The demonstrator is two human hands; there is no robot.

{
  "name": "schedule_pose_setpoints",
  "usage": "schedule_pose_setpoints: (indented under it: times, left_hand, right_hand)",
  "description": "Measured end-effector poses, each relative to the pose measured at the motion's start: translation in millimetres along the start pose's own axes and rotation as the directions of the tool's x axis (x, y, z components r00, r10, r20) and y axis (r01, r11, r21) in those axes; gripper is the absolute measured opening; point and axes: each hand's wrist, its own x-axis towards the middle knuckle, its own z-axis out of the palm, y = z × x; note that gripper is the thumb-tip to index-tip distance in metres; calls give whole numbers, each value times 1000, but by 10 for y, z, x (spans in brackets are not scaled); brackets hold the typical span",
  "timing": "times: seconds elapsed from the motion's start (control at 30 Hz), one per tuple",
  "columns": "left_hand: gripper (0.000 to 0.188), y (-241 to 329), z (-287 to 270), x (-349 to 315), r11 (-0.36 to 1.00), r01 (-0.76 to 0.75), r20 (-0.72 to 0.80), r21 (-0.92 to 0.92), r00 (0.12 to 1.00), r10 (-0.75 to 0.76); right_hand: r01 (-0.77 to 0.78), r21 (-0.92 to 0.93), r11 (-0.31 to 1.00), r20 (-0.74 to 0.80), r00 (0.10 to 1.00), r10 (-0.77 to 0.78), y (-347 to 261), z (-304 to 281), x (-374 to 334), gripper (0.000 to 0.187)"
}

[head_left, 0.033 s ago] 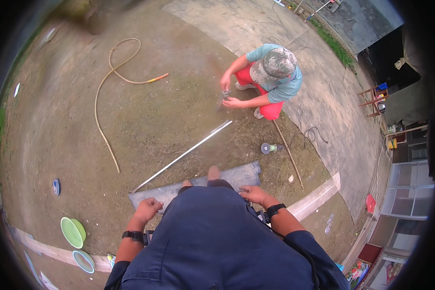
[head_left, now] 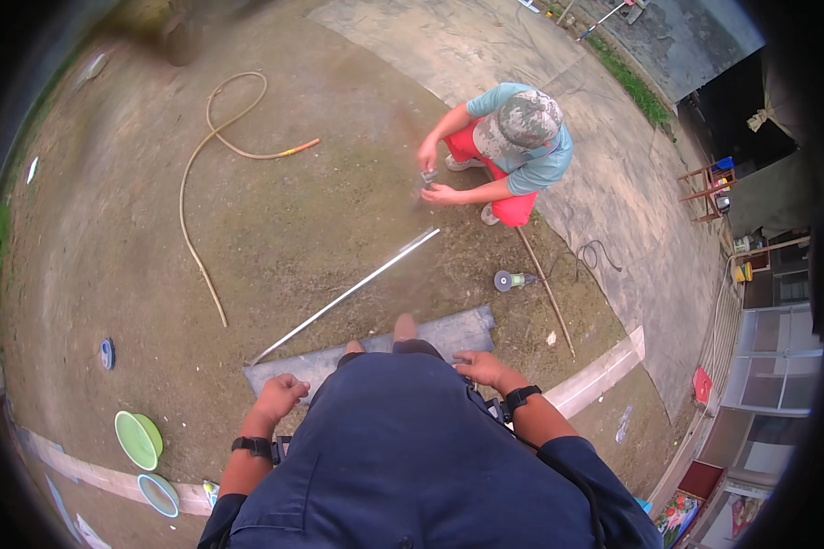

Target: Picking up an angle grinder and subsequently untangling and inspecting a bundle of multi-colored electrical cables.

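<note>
My left hand [head_left: 284, 395] hangs beside my left hip, its fingers loosely bent, with nothing visible in it. On the other side, my right hand [head_left: 482, 368] is close to my waist; its fingers are slightly curled and I see nothing held. Below and ahead of both hands, a grey flat sheet or board [head_left: 449, 336] lies on the ground at my feet. A long pale metal strip [head_left: 357, 288] runs from its left end toward a crouching person [head_left: 531, 151]. That person holds a small grey object [head_left: 428, 179] in both hands; its kind cannot be made out.
An angle grinder [head_left: 508, 280] lies right of the sheet, near a long thin pole [head_left: 546, 293]. A yellowish hose [head_left: 188, 197] curls across the ground at left. A green basin [head_left: 138, 441] and a blue-rimmed basin [head_left: 158, 495] stand lower left. A wooden stand [head_left: 702, 192] is far right.
</note>
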Motion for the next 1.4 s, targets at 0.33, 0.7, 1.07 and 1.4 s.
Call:
schedule_pose_setpoints:
  times: [0.33,0.7,1.07,1.4]
  left_hand:
    - [37,-77,-15,3,999,-3,12,-32,1000,3]
    - [39,-65,-7,-35,1000,8,24,-17,1000,-7]
    - [29,-27,15,-88,1000,2,27,-14,1000,-1]
    - [23,-47,20,-76,999,-15,21,-44,1000,16]
  right_hand:
    - [23,-77,997,-3,1000,-23,10,60,72,58]
    - [9,-63,998,18,1000,-8,-149,65,-42,57]
    - [17,-52,999,29,999,-16,-16,68,-21,57]
    - [37,-45,998,21,999,-37,-13,46,-27,65]
